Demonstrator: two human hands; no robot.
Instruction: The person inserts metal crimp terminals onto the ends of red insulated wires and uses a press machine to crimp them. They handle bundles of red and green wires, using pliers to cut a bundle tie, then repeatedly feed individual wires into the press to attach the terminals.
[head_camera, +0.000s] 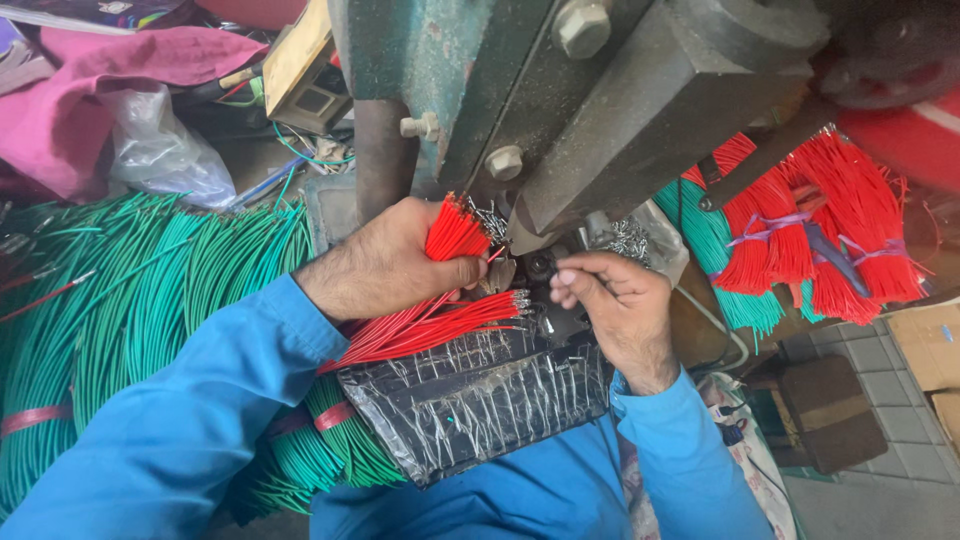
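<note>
My left hand (385, 262) grips a bundle of red wires (452, 233) whose cut ends stick up past my thumb, close under a heavy green and grey press machine (560, 90). More red wires (440, 328) fan out below that hand, their metal-tipped ends pointing right. My right hand (615, 305) has its fingers curled at the machine's small die area (540, 268), pinching something too small to make out. Both arms wear blue sleeves.
A large heap of green wires (130, 300) lies at the left. Tied bundles of red wires (820, 230) and green wires (715, 255) hang at the right. A black tape-covered tray (480, 400) sits below my hands. Pink cloth (90, 90) and a plastic bag (165, 150) lie behind.
</note>
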